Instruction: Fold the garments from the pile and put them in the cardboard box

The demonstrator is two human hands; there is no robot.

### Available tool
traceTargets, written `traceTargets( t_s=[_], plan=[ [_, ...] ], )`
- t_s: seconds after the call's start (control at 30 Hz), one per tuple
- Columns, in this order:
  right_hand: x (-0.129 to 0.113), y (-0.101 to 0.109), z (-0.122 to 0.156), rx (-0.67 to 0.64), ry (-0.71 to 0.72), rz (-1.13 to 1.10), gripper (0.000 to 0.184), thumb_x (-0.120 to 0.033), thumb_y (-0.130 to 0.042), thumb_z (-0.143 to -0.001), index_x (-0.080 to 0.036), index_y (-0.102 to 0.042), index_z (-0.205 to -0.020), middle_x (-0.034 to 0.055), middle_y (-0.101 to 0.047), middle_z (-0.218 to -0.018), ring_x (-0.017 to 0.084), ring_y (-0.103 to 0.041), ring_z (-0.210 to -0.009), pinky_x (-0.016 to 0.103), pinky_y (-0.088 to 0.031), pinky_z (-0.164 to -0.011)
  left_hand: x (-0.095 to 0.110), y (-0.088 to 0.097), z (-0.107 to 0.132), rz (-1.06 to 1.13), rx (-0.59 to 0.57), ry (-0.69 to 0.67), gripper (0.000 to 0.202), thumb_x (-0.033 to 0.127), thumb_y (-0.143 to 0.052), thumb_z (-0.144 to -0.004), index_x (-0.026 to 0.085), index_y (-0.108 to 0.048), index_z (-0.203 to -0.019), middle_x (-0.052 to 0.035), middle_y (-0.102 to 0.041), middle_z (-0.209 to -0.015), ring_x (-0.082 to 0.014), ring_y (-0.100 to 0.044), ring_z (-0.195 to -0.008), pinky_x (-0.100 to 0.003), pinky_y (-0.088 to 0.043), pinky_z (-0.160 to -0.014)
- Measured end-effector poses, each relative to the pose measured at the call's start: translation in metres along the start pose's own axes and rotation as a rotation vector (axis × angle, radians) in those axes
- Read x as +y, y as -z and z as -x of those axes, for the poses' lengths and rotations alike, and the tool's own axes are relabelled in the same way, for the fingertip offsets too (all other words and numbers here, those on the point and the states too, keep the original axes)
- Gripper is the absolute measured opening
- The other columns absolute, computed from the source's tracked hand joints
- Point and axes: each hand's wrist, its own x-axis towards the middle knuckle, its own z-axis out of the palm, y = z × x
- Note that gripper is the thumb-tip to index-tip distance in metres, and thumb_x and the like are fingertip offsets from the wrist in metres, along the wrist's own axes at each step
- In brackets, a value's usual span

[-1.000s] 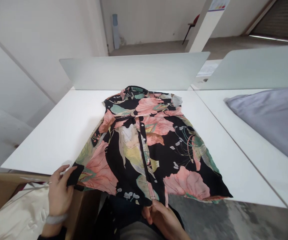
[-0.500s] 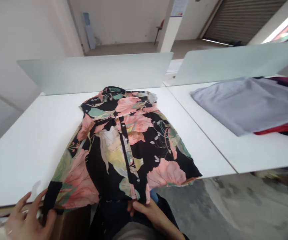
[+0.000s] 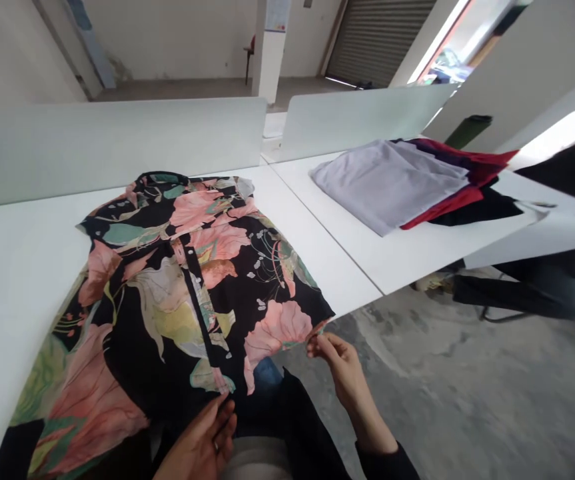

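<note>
The left hand lies at the near edge of a black floral shirt, its fingers curled and held close together against the lower end of the button placket; the fingertips meet the hem, but I cannot tell whether they pinch it; a ring shows on one finger; the right hand is well to the right of it, pinching the near right corner of the hem between thumb and fingers, just off the table edge, over the concrete floor; the shirt lies flat and buttoned on a white table, front up, with pink and green leaf prints; its collar points far, and a black band sits at its near left corner; a frosted panel stands along the table's far side; on a second white table to the right lies a folded grey garment, with a red garment and a black garment under and beside it; beyond that stands a dark green cylinder; under the right end of that table, a dark trouser leg and a shoe show
</note>
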Motion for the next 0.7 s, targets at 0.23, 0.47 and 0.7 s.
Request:
traceTargets(
  t_s=[0.23, 0.47, 0.7],
  plan=[
    [-0.014, 0.018, -0.016, 0.331, 0.28, 0.372, 0.036, -0.048, -0.07, -0.072, -0.017, -0.067, -0.09, 0.0047, -0.065, -0.073, 0.016, -0.052, -0.062, 0.031, -0.043, -0.063, 0.003, -0.021, -0.002, 0.073, 0.037, -0.003, 0.012, 0.008, -0.05, -0.092, 0.015, -0.059, -0.087, -0.006, -0.066, -0.087, -0.0146, -0.068, -0.074, -0.023, -0.052, -0.06],
    [-0.021, 0.02, -0.032, 0.319, 0.645, 0.688, 0.021, -0.033, -0.057, -0.081, -0.021, -0.071, -0.091, 0.0067, -0.061, -0.092, 0.018, -0.055, -0.074, 0.033, -0.046, -0.072, -0.002, -0.023, -0.008, -0.003, 0.027, -0.051, 0.016, 0.007, -0.061, -0.086, 0.02, -0.055, -0.093, -0.0006, -0.064, -0.083, -0.0136, -0.068, -0.074, -0.021, -0.044, -0.055],
    [-0.009, 0.049, -0.033, 0.499, 0.447, 0.538, 0.029, -0.042, -0.06, -0.076, -0.017, -0.071, -0.086, 0.0066, -0.067, -0.078, 0.018, -0.057, -0.066, 0.031, -0.044, -0.065, 0.002, -0.024, -0.004, 0.057, 0.023, -0.056, 0.032, -0.009, -0.054, -0.08, 0.02, -0.056, -0.095, -0.0025, -0.068, -0.093, -0.0179, -0.07, -0.093, -0.023, -0.05, -0.069]
  ],
)
